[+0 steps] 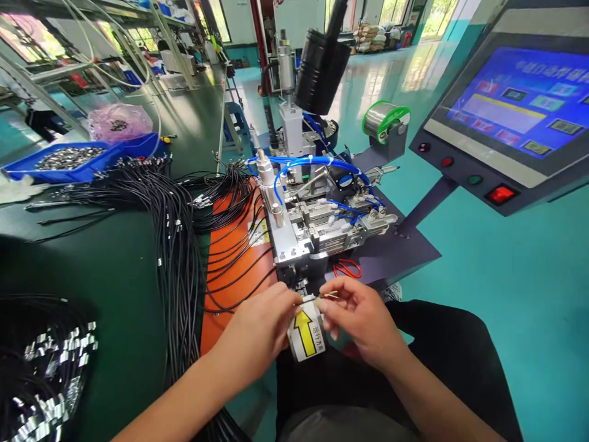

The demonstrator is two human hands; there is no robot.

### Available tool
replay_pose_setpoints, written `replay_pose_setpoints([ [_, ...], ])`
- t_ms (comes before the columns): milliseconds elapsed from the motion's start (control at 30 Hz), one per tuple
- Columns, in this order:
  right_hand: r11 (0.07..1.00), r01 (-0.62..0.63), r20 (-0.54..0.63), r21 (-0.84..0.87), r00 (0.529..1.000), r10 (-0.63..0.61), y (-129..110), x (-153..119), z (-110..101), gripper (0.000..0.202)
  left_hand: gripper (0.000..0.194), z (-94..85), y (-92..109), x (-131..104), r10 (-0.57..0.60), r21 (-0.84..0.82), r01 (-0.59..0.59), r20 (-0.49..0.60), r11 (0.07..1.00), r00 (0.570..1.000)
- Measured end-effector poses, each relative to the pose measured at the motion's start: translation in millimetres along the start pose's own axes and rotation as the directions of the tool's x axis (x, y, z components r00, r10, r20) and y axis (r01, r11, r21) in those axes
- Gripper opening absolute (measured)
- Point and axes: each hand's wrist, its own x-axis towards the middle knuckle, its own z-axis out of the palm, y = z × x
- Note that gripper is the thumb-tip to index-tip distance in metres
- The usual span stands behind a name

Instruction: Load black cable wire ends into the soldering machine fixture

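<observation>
Bottom centre of the frame, the left hand (262, 322) and right hand (361, 319) meet at the front edge of the grey metal soldering fixture (313, 227). The left fingers pinch together by the white label with a yellow arrow (307, 334), which points up-frame toward the machine. The right fingertips clamp a thin wire end (330, 296) lying roughly left-right. Black cable bundles (179, 245) crowd the left; teal floor lies open on the right.

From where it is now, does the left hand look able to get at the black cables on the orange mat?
Probably yes: the left hand sits right beside the black cables, with nothing between them.
</observation>
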Motion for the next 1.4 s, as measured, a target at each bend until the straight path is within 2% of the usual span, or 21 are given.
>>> replay_pose_setpoints([
  [167,0.994,0.105,-0.021,-0.029,0.994,-0.105,4,19,3,0.024,0.018,3.6,-3,18,-0.02,-0.112,0.02,0.001,0.993,1.0],
  [300,0.984,0.156,-0.146,-0.087,0.975,-0.168,15,16,-5,0.042,0.018,20.9,-8,24,-0.025,-0.111,0.01,-0.131,0.994,0.991],
  [400,0.981,0.141,-0.178,-0.131,0.97,-0.164,21,10,-13,0.041,0.019,30.8,-11,23,-0.013,-0.11,-0.01,-0.206,0.994,0.978],
  [533,0.97,0.138,-0.209,-0.201,0.961,-0.18,18,8,-13,0.037,0.02,33.7,-13,22,-0.021,-0.132,-0.011,-0.239,0.991,0.971],
  [700,0.92,0.182,-0.204,-0.346,0.943,-0.263,11,11,-9,0.03,0.022,33.0,-12,22,-0.026,-0.13,-0.005,-0.237,0.992,0.971],
  [833,0.84,0.258,-0.21,-0.477,0.895,-0.394,8,9,-11,0.018,0.023,34.1,-12,23,-0.014,-0.115,-0.012,-0.226,0.993,0.974],
  [933,0.766,0.332,-0.167,-0.55,0.855,-0.491,6,9,-12,0.012,0.022,36.4,-13,23,-0.001,-0.101,-0.023,-0.23,0.995,0.973],
  [1033,0.713,0.392,-0.101,-0.581,0.835,-0.541,4,12,-15,0.012,0.022,38.5,-15,23,0.014,-0.094,-0.037,-0.238,0.995,0.971],
  [1400,0.713,0.381,-0.02,-0.589,0.875,-0.485,-1,13,-18,0.015,0.017,40.7,-17,21,0.088,-0.098,-0.119,-0.276,0.988,0.957],
])
